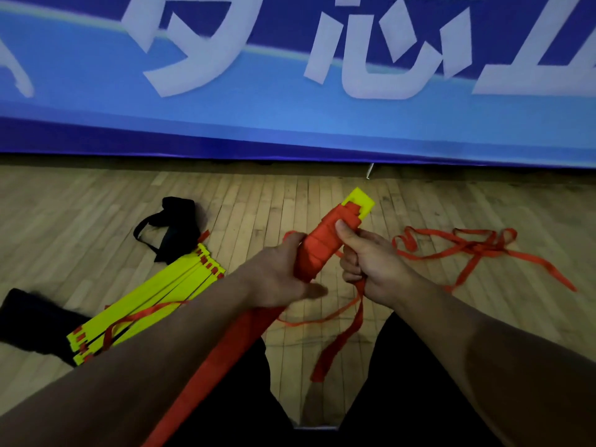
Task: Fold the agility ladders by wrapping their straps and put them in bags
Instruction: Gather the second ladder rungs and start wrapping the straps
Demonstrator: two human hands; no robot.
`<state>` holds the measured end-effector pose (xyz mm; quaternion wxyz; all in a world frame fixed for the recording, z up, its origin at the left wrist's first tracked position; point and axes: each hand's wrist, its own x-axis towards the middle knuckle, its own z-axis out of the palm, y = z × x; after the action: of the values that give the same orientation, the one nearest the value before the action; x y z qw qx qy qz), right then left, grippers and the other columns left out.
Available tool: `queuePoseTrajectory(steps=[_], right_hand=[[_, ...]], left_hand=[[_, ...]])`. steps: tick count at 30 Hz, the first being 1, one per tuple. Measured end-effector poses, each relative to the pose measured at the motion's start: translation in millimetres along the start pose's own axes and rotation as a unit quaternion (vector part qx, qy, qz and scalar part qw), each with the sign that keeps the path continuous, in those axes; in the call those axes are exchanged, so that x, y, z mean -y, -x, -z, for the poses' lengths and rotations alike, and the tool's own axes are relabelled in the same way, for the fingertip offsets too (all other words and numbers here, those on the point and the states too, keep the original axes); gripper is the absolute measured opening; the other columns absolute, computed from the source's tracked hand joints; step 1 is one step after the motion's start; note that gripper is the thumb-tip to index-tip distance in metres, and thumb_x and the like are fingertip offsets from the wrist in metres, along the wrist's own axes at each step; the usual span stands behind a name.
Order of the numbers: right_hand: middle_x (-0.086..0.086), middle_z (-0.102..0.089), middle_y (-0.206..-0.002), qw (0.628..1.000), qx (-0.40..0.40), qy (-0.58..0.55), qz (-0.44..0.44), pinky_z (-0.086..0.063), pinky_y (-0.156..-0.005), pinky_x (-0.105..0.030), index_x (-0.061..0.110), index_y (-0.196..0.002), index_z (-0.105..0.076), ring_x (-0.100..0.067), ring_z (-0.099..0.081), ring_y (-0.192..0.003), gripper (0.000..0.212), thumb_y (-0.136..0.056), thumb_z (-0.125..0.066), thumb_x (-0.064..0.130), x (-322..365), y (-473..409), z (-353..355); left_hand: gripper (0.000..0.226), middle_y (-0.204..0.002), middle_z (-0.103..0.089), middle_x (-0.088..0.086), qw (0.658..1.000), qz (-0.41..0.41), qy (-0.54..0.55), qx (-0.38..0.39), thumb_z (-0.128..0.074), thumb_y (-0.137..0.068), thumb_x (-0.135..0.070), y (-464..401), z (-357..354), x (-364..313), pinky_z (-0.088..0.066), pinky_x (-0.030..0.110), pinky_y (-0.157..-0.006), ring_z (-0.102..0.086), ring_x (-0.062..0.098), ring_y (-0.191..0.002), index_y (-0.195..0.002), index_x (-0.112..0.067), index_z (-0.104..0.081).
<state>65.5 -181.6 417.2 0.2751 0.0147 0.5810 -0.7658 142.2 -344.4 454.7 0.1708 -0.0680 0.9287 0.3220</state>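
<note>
A bundle of yellow ladder rungs (362, 201) wrapped in red strap (322, 243) is held slanted in front of me. My left hand (280, 275) grips the bundle's middle from the left. My right hand (367, 253) holds it from the right, thumb pressed on the wrapping, fingers closed on the loose strap tail (338, 346) that hangs down. More red strap (467, 250) trails over the floor to the right. A second stack of yellow rungs (148, 298) lies on the floor at left. A black bag (177, 230) sits behind that stack.
A second black bag (35, 321) lies at the far left on the wooden floor (80, 214). A blue banner (290, 124) with white characters stands along the floor's far edge. My dark-clothed legs (406, 382) are below the hands.
</note>
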Motion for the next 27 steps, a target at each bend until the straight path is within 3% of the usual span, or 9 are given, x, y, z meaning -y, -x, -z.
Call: queuePoseTrajectory(steps=[2, 4, 8, 13, 17, 19, 21, 24, 27], right_hand=[[0.003, -0.033, -0.05, 0.999, -0.029, 0.038, 0.022, -0.022, -0.039, -0.02, 0.015, -0.081, -0.057, -0.008, -0.028, -0.04, 0.025, -0.092, -0.068, 0.034, 0, -1, -2], [0.002, -0.035, -0.051, 0.997, -0.035, 0.055, 0.034, -0.023, -0.04, -0.022, 0.015, -0.082, -0.058, -0.009, -0.029, -0.041, 0.025, -0.092, -0.069, 0.035, 1, -3, -3], [0.002, -0.037, -0.05, 0.998, -0.026, 0.039, 0.037, -0.024, -0.041, -0.022, 0.014, -0.087, -0.058, -0.009, -0.029, -0.04, 0.022, -0.095, -0.065, 0.033, 3, -4, 3], [0.001, -0.037, -0.05, 1.0, -0.001, 0.013, -0.014, -0.026, -0.038, -0.021, 0.014, -0.081, -0.051, -0.008, -0.031, -0.039, 0.035, -0.093, -0.063, 0.045, 4, -4, 6], [0.001, -0.033, -0.047, 0.996, -0.046, 0.08, 0.008, -0.024, -0.04, -0.023, 0.013, -0.073, -0.049, -0.01, -0.028, -0.038, 0.042, -0.091, -0.065, 0.048, 2, -5, 3], [0.002, -0.035, -0.047, 0.991, -0.064, 0.116, 0.026, -0.026, -0.042, -0.024, 0.013, -0.074, -0.053, -0.01, -0.029, -0.04, 0.041, -0.092, -0.065, 0.048, 3, -3, -1], [0.004, -0.036, -0.047, 0.989, -0.061, 0.126, 0.045, -0.026, -0.041, -0.022, 0.012, -0.077, -0.057, -0.009, -0.029, -0.039, 0.038, -0.094, -0.063, 0.046, 4, -3, -3], [0.006, -0.036, -0.045, 0.989, -0.047, 0.13, 0.056, -0.026, -0.039, -0.021, 0.004, -0.099, -0.063, -0.007, -0.03, -0.038, 0.033, -0.098, -0.062, 0.037, 2, -5, 1], [0.003, -0.038, -0.047, 0.998, -0.013, 0.064, 0.016, -0.026, -0.039, -0.021, 0.006, -0.107, -0.054, -0.008, -0.031, -0.037, 0.034, -0.096, -0.063, 0.037, 1, -6, 6]], left_hand=[[0.114, -0.135, -0.044, 0.006, 0.972, -0.016, -0.232, -0.045, -0.077, -0.076, -0.051, 3, -15, 2, -0.054, 0.042, -0.087, -0.06, 0.027, -0.11, -0.153, -0.03, 0.005], [0.107, -0.133, -0.043, 0.005, 0.956, -0.026, -0.274, -0.101, -0.071, -0.085, -0.038, 0, -26, 7, -0.051, 0.035, -0.075, -0.061, 0.027, -0.104, -0.153, -0.031, 0.013], [0.059, -0.102, -0.064, 0.004, 0.993, -0.061, 0.01, -0.098, -0.069, -0.077, -0.002, -9, -3, 18, -0.054, 0.026, -0.061, -0.065, 0.018, -0.078, -0.127, -0.028, -0.053], [0.039, -0.091, -0.066, 0.018, 0.93, 0.013, 0.364, 0.049, -0.065, -0.077, 0.011, 1, 5, 7, -0.056, 0.044, -0.071, -0.072, 0.038, -0.076, -0.106, -0.015, -0.064], [0.075, -0.119, -0.062, 0.009, 0.997, -0.022, 0.072, 0.022, -0.078, -0.08, -0.026, -3, 1, 6, -0.054, 0.047, -0.093, -0.067, 0.026, -0.101, -0.143, -0.022, -0.036], [0.115, -0.135, -0.044, 0.007, 0.987, -0.028, -0.155, -0.007, -0.082, -0.075, -0.041, -2, -12, 2, -0.053, 0.04, -0.092, -0.06, 0.025, -0.11, -0.154, -0.032, 0.001], [0.113, -0.133, -0.042, 0.009, 0.971, -0.045, -0.225, -0.065, -0.076, -0.082, -0.03, -2, -24, 6, -0.052, 0.032, -0.078, -0.061, 0.025, -0.103, -0.153, -0.034, 0.01], [0.077, -0.112, -0.062, 0.008, 0.992, -0.064, -0.022, -0.106, -0.068, -0.08, -0.004, -9, -11, 16, -0.055, 0.03, -0.065, -0.066, 0.021, -0.084, -0.145, -0.03, -0.036], [0.049, -0.092, -0.065, 0.011, 0.964, -0.01, 0.267, 0.009, -0.067, -0.078, 0.009, -3, 2, 9, -0.06, 0.038, -0.065, -0.07, 0.028, -0.073, -0.117, -0.019, -0.061]])
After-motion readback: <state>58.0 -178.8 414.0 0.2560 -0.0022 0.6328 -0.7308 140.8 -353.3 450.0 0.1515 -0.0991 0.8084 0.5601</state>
